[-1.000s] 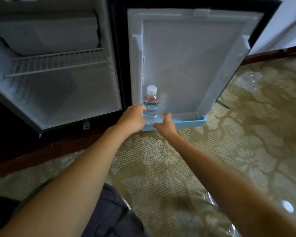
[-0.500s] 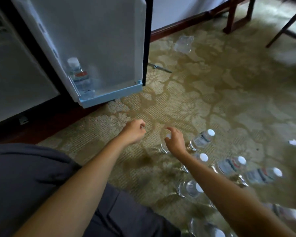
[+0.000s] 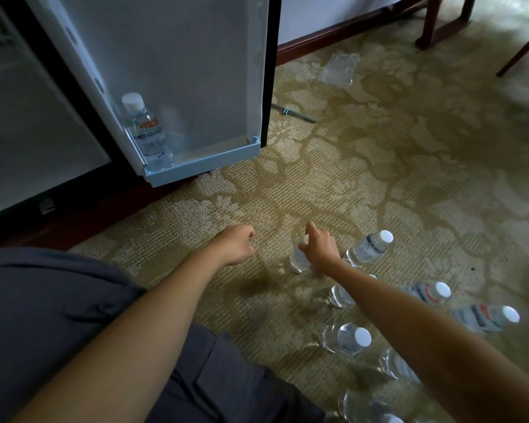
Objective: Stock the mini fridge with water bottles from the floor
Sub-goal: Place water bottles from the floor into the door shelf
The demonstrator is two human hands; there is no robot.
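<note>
Right hand on a floor bottle, one bottle already standing in the fridge door.

The right hand (image 3: 319,250) has its fingers (image 3: 312,229) closed round the top of a water bottle (image 3: 300,259) standing on the patterned carpet (image 3: 379,166), forefinger lifted a little. The left hand (image 3: 237,244) hovers just above the carpet beside it in a loose fist, gripping nothing. More bottles (image 3: 370,247) stand near the right forearm, white caps up. In the open fridge door (image 3: 177,62), a single bottle (image 3: 145,132) stands upright at the left end of the pale blue door shelf (image 3: 202,166). A clear plastic wrapper (image 3: 339,68) lies well apart by the wall.
</note>
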